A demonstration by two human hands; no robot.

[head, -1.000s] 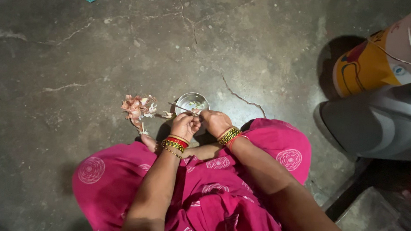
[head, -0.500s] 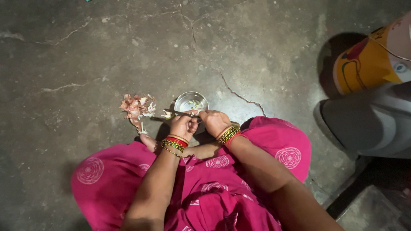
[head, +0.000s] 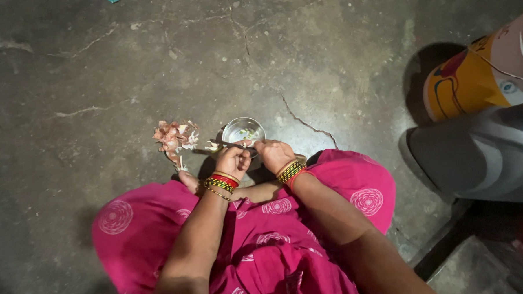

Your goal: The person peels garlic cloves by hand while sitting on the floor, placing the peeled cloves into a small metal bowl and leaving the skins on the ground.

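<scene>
Where the hands meet: the left hand [head: 234, 159] and right hand [head: 273, 155] are curled tight together, so what they pinch is too small to name
Grip: both closed on a thin knife [head: 229, 144], its blade pointing left; whether a clove sits between the fingers cannot be told
Bowl: a small steel bowl [head: 243, 130] on the floor [head: 96, 66], just beyond the knuckles, holding pale bits
Peels: pinkish skins [head: 174, 136] heaped left of the bowl
Room: bare cracked floor ahead and left; a sack [head: 473, 81] close on the right
</scene>
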